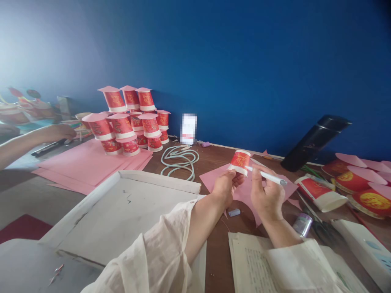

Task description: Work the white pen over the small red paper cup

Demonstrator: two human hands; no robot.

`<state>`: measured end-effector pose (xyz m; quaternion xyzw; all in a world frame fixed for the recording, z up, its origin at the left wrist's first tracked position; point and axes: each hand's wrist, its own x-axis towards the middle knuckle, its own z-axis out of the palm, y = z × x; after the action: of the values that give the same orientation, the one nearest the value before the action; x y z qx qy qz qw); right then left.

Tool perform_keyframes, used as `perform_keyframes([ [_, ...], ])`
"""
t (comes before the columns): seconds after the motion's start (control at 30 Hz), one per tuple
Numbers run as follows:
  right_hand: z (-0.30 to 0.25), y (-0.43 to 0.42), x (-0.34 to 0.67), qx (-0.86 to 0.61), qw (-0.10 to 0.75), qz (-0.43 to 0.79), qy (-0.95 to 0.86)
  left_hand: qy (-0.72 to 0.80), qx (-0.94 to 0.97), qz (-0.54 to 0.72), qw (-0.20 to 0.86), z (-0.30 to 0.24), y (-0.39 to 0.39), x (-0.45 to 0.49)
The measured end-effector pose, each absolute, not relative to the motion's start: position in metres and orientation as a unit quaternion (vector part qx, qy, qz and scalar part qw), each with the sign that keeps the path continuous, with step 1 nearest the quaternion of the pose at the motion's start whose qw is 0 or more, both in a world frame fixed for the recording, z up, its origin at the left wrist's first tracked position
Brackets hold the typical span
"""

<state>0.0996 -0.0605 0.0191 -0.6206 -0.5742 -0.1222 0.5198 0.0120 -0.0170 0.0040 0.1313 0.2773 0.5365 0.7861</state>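
My left hand (225, 186) is closed around the white lower edge of a red paper cup (240, 159) with a gold pattern. The cup is held slightly tilted above a sheet of pink paper (210, 179). In my right hand (269, 195) is a white pen (270, 176), gripped between thumb and fingers. Its tip points at the side of the cup; whether it touches cannot be made out. A small translucent eraser-like piece (234, 213) lies below my left hand.
Stacked red cups with pink tops (125, 132) stand behind pink sheets (91, 158). A white box lid (113, 215) lies left, a pale cable (180, 162) behind it. At right are a black bottle (314, 142), scissors (325, 234) and papers (249, 260). Another person's hand (61, 134) is far left.
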Motion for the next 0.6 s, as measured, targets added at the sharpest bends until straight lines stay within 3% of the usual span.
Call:
perform_keyframes([
  [0.6, 0.0158, -0.0581, 0.1016, -0.631, 0.481, -0.143, -0.592, 0.271, 0.157, 0.53, 0.788, 0.0061, -0.0174, 0.0122],
])
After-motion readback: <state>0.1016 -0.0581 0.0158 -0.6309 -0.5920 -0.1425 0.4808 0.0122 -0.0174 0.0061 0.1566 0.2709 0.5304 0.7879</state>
